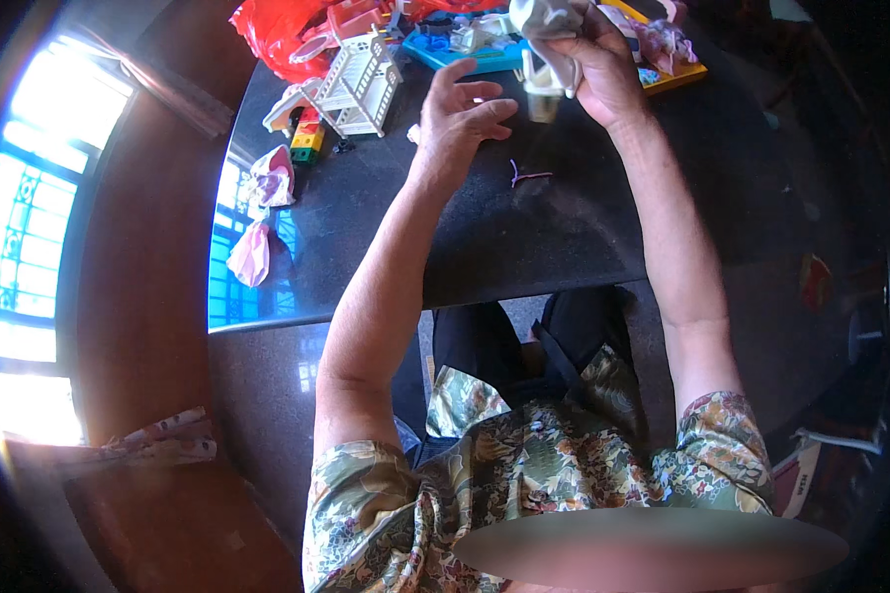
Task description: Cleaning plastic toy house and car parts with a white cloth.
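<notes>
My right hand (601,70) is raised over the far part of the dark table (504,244), gripping a whitish-grey object (552,21) that is blurred and cut by the top edge. Under it is a small cream plastic piece (541,96); whether it hangs from that object or stands apart I cannot tell. My left hand (460,118) hovers nearby with its fingers spread and holds nothing. A small white thing (414,134) shows beside its wrist. On the table lies a thin purple strip (526,175), nearer to me than both hands.
Left of my left hand stand a white plastic toy rack (356,85) and stacked toy blocks (308,139), with pink and white cloth pieces (251,253) nearer. Farther back are a red plastic bag (274,37), a blue tray (426,53) and a yellow tray (682,78), both holding small items.
</notes>
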